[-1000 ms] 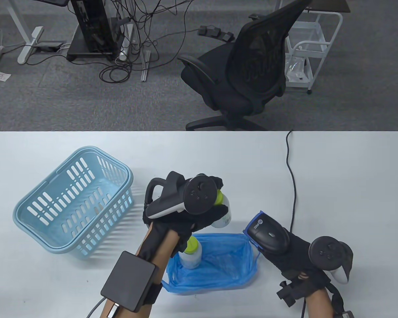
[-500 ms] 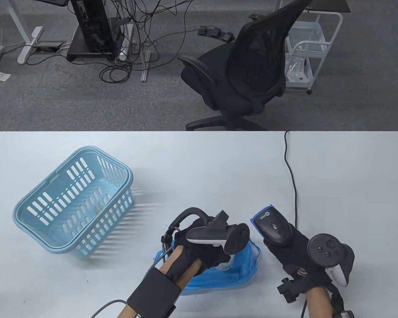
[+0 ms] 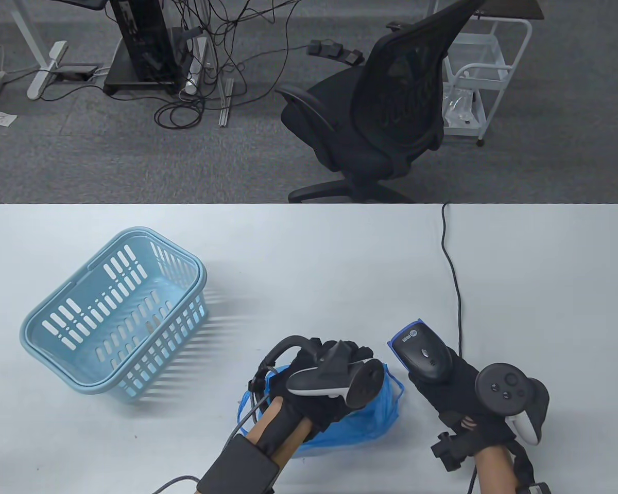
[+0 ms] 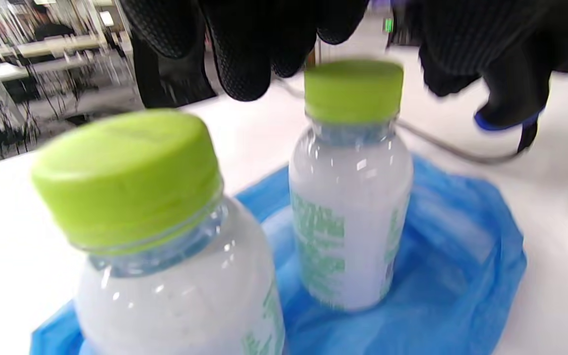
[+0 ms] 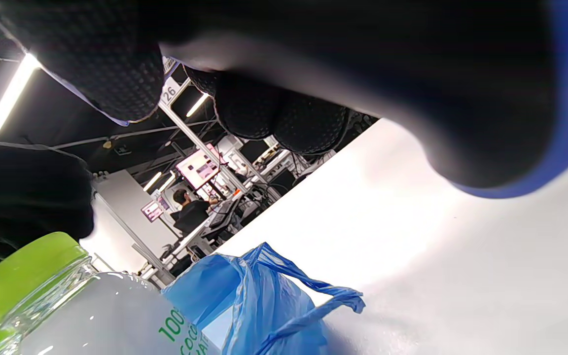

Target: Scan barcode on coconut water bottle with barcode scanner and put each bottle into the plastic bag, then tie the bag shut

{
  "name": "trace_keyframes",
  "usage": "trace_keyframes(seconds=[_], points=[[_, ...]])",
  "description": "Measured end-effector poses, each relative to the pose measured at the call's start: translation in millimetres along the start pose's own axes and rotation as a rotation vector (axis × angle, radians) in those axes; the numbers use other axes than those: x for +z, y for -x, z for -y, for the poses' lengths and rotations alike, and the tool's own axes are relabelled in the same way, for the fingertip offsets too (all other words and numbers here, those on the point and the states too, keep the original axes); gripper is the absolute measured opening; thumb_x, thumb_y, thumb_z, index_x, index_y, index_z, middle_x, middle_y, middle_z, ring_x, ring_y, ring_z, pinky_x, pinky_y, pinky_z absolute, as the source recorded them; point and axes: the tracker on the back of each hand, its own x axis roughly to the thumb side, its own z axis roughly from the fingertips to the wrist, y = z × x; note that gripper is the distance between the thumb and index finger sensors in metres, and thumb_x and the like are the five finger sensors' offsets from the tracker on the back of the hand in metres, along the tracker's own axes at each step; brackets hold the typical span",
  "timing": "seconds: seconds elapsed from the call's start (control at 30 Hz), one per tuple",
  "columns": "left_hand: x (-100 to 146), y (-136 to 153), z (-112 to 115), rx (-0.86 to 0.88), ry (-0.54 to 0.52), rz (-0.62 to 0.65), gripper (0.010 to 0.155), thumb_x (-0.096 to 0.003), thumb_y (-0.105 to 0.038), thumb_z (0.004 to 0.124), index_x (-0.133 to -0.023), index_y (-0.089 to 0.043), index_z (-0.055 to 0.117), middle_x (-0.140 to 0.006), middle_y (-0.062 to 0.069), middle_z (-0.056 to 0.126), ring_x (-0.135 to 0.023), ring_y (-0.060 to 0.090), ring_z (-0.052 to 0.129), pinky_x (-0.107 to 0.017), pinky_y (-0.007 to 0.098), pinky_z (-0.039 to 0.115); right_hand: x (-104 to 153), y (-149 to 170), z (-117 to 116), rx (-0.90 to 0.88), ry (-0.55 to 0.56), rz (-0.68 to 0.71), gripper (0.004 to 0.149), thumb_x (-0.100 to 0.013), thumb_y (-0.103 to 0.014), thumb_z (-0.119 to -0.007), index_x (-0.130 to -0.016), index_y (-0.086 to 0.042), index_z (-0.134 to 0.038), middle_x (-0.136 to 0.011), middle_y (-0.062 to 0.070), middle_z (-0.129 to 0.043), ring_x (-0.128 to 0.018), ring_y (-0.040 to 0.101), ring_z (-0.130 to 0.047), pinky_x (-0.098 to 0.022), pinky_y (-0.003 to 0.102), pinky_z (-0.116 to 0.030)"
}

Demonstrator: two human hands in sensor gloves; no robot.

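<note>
Two coconut water bottles with green caps stand upright inside the blue plastic bag (image 4: pixel 456 256): a near bottle (image 4: pixel 165 276) and a far bottle (image 4: pixel 350 212). My left hand (image 3: pixel 350 355) hovers over the bag (image 3: pixel 376 417) and hides the bottles in the table view. Its fingers (image 4: pixel 244 49) hang just above the far cap and hold nothing. To the right of the bag, my right hand (image 3: pixel 458 396) grips the black and blue barcode scanner (image 3: pixel 425 357). In the right wrist view, one bottle (image 5: pixel 82 315) shows beside the bag (image 5: pixel 259 296), under the scanner (image 5: pixel 412 98).
A light blue basket (image 3: pixel 113 309) with nothing in it sits on the left of the white table (image 3: pixel 309 247). The scanner's black cable (image 3: pixel 456 288) runs to the table's far edge. A black office chair (image 3: pixel 376 118) stands behind the table.
My left hand carried the second bottle from above the bag's far side down into the bag and let it go. The right hand with the scanner barely shifted.
</note>
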Motion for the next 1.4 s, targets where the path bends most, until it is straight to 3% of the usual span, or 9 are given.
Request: trace_keyframes(seconds=[0.2, 0.33, 0.47, 0.6, 0.8, 0.97, 1.1, 1.27, 1.4], points=[[71.0, 7.8, 1.5, -0.151, -0.171, -0.128, 0.077, -0.0646, -0.062, 0.062, -0.126, -0.025, 0.036, -0.133, 0.006, 0.038, -0.123, 0.039, 0.046, -0.083, 0.063, 0.047, -0.7, -0.8, -0.2, 0.029, -0.005, -0.004, 0.051, -0.053, -0.046, -0.085, -0.095, -0.02, -0.071, -0.084, -0.004, -0.087, -0.078, 0.022, -0.097, -0.068, 0.054, -0.075], [111.1, 36.0, 11.4, -0.02, -0.239, -0.26, 0.077, -0.0648, -0.064, 0.054, -0.128, -0.027, 0.03, -0.135, 0.007, 0.024, -0.124, 0.041, 0.028, -0.084, 0.063, 0.032, 0.5, -0.8, -0.6, 0.035, -0.003, -0.007, 0.051, -0.053, -0.046, -0.085, -0.095, -0.019, -0.07, -0.083, -0.004, -0.087, -0.078, 0.022, -0.097, -0.068, 0.054, -0.076], [128.1, 62.9, 33.6, -0.017, -0.227, -0.37, 0.078, -0.0647, -0.065, 0.052, -0.128, -0.027, 0.026, -0.135, 0.008, 0.019, -0.124, 0.041, 0.022, -0.084, 0.062, 0.028, -0.5, -1.5, -2.3, 0.042, -0.01, -0.006, 0.051, -0.053, -0.046, -0.085, -0.095, -0.02, -0.07, -0.083, -0.004, -0.087, -0.077, 0.022, -0.097, -0.068, 0.054, -0.076], [130.3, 81.7, 60.1, 0.019, -0.219, -0.44, 0.078, -0.0648, -0.065, 0.051, -0.128, -0.027, 0.025, -0.135, 0.007, 0.017, -0.123, 0.04, 0.021, -0.084, 0.062, 0.028, -2.6, -2.5, -5.9, 0.071, -0.028, -0.003, 0.051, -0.053, -0.046, -0.085, -0.095, -0.019, -0.07, -0.083, -0.004, -0.087, -0.077, 0.022, -0.097, -0.068, 0.054, -0.076], [130.4, 90.2, 71.5, 0.096, -0.298, -0.45, 0.079, -0.064, -0.066, 0.051, -0.128, -0.027, 0.025, -0.134, 0.007, 0.018, -0.123, 0.04, 0.02, -0.083, 0.062, 0.029, -4.2, -7.9, -5.5, 0.127, -0.011, -0.001, 0.051, -0.053, -0.045, -0.085, -0.095, -0.019, -0.071, -0.083, -0.003, -0.087, -0.077, 0.022, -0.097, -0.068, 0.054, -0.075], [128.0, 93.0, 81.3, 0.059, -0.251, -0.491, 0.08, -0.064, -0.067, 0.05, -0.127, -0.026, 0.022, -0.134, 0.007, 0.015, -0.123, 0.04, 0.016, -0.083, 0.062, 0.028, -19.7, -17.5, 9.6, 0.524, 0.07, -0.021, 0.053, -0.053, -0.044, -0.085, -0.098, -0.022, -0.065, -0.087, -0.005, -0.082, -0.083, 0.023, -0.092, -0.072, 0.055, -0.071], [128.6, 101.1, 85.7, 0.093, -0.249, -0.511, 0.08, -0.0637, -0.067, 0.049, -0.127, -0.026, 0.023, -0.134, 0.007, 0.016, -0.123, 0.039, 0.019, -0.083, 0.062, 0.029, -50.0, -2.8, 25.0, 0.863, 0.052, -0.162, 0.062, -0.054, -0.042, -0.082, -0.104, -0.025, -0.049, -0.098, -0.006, -0.066, -0.099, 0.025, -0.074, -0.08, 0.056, -0.054], [130.9, 105.1, 88.1, 0.107, -0.25, -0.539, 0.08, -0.0636, -0.067, 0.049, -0.127, -0.026, 0.023, -0.134, 0.007, 0.017, -0.123, 0.04, 0.019, -0.083, 0.062, 0.029, -80.1, 35.9, 24.6, 1.006, -0.027, -0.318, 0.068, -0.057, -0.04, -0.079, -0.107, -0.025, -0.035, -0.105, -0.003, -0.051, -0.106, 0.027, -0.058, -0.083, 0.057, -0.043], [130.8, 104.3, 90.6, 0.104, -0.234, -0.546, 0.08, -0.0635, -0.067, 0.049, -0.127, -0.026, 0.023, -0.134, 0.007, 0.016, -0.122, 0.04, 0.019, -0.083, 0.062, 0.029, -93.1, 62.3, 16.4, 1.125, -0.079, -0.33, 0.07, -0.056, -0.039, -0.079, -0.106, -0.025, -0.033, -0.105, -0.004, -0.049, -0.107, 0.027, -0.056, -0.083, 0.057, -0.043]])
